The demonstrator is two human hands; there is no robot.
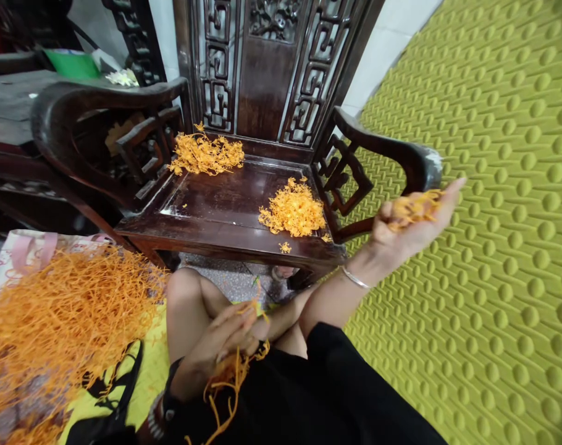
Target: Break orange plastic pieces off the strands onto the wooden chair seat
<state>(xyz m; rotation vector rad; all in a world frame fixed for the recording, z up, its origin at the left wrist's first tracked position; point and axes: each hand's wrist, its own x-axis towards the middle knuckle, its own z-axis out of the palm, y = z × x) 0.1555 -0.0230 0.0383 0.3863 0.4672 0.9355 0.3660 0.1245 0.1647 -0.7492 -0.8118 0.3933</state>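
Note:
My left hand (230,337) is in front of my lap with its fingers curled around long orange strands (234,389). Some of the strands dangle below it, and a few tips poke out above the fingers. Raised at the right by the chair's armrest, my right hand (413,225) cups a clump of small orange knotted pieces (416,209) in its palm. On the chair seat (216,207) lie a heap of similar knotted pieces (294,208) at the right and another orange heap (207,152) at the back left. One loose piece (285,247) rests at the seat's front edge.
A large tangled pile of orange strands (72,309) spreads at the left, partly over a white bag with pink handles (31,253). A black strapped item (117,383) lies beside it. A green bowl (72,63) stands on the side table. Yellow bumpy padding (494,278) fills the right.

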